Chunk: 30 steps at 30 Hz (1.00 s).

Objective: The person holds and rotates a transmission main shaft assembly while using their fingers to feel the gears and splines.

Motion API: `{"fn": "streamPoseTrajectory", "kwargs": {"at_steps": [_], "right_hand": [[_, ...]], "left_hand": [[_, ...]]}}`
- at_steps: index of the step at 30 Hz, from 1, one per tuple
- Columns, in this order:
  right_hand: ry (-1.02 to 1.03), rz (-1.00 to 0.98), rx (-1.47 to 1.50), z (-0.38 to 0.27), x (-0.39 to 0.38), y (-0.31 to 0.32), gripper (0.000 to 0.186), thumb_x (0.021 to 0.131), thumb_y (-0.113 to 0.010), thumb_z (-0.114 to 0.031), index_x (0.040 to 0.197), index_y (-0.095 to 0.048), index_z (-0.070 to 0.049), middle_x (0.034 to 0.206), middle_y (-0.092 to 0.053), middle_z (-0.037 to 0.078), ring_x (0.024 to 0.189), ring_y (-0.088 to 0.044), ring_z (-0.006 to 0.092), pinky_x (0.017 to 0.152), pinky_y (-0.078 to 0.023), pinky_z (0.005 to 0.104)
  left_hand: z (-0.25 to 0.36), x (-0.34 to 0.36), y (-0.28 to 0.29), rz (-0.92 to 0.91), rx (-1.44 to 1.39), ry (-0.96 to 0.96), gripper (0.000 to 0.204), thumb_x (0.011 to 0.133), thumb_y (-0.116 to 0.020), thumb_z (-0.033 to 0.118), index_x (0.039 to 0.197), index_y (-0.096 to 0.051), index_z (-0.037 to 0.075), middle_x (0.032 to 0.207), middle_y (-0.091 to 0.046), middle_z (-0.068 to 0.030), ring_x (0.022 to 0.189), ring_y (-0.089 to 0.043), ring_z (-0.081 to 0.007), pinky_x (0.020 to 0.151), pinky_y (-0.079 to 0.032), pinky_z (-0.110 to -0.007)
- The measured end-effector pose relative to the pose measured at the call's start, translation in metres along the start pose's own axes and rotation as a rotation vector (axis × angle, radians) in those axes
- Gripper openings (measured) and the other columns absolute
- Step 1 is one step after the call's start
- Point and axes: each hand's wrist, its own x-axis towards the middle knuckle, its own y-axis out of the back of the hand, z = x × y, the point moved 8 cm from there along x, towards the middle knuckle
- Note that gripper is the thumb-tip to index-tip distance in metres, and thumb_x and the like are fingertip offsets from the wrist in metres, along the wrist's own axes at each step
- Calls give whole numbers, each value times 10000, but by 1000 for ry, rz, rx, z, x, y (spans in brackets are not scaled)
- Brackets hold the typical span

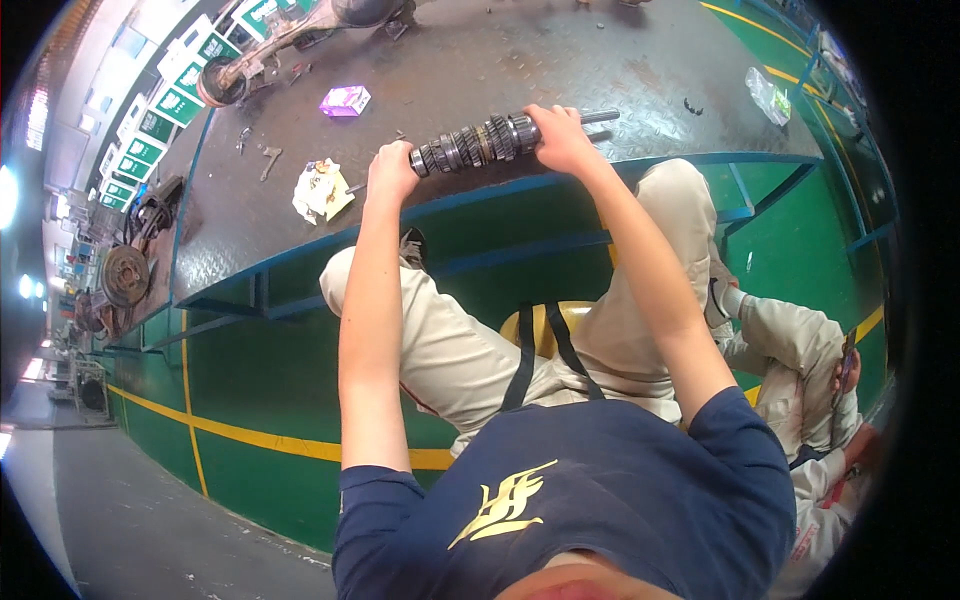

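Note:
I hold a long steel gear shaft [478,143] with several dark gears stacked along it, level above the front edge of a dark metal workbench [560,70]. My left hand [392,170] grips its left end. My right hand [560,136] is closed around the shaft right of the gears, and the bare shaft tip sticks out past it. I sit on a yellow stool [540,325] with my knees against the bench's blue frame.
On the bench lie a purple box [345,100], a crumpled rag [321,189], a wrench [269,161], a clear plastic bag [767,95] and an axle assembly [270,50] at the back. Another person in beige workwear [800,350] sits at my right. The floor is green with yellow lines.

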Motion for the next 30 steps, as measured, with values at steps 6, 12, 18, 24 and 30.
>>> {"fn": "streamPoseTrajectory", "kwargs": {"at_steps": [6,12,18,24,30], "right_hand": [[-39,-8,-10,-4,-2,5,472,739,-599,-47,1208,-573,-97,1068,-650,148,1096,-543,349,1003,-343,424],[132,92,65,-9,1,-3,529,700,-601,-58,1226,-548,-70,1130,-637,140,1115,-534,343,997,-351,436],[128,100,36,-3,3,2,573,670,-605,-43,1238,-533,-60,1159,-610,146,1132,-516,355,1001,-345,453],[118,65,-35,1,6,-8,597,650,-577,-20,1242,-524,-70,1181,-573,176,1154,-491,396,1009,-344,479],[157,29,-43,-4,5,2,632,657,-667,-76,1273,-528,-88,1178,-597,162,1149,-527,373,1016,-361,466]], "left_hand": [[-6,5,-5,0,-26,-7,174,762,-635,50,923,-695,25,969,-681,-221,963,-653,-397,855,-524,-470],[-17,-1,-6,48,-30,-48,224,741,-604,11,945,-696,27,997,-670,-228,990,-637,-403,882,-515,-464],[-15,7,-10,36,-59,-1,175,739,-606,25,897,-682,20,941,-676,-233,960,-647,-403,859,-524,-476],[-12,3,-5,86,-81,-42,145,748,-617,60,861,-663,-18,946,-660,-279,952,-642,-425,844,-531,-482],[-9,1,-9,52,-142,-61,157,717,-635,75,841,-679,-11,957,-669,-259,964,-652,-388,853,-537,-451]]}}
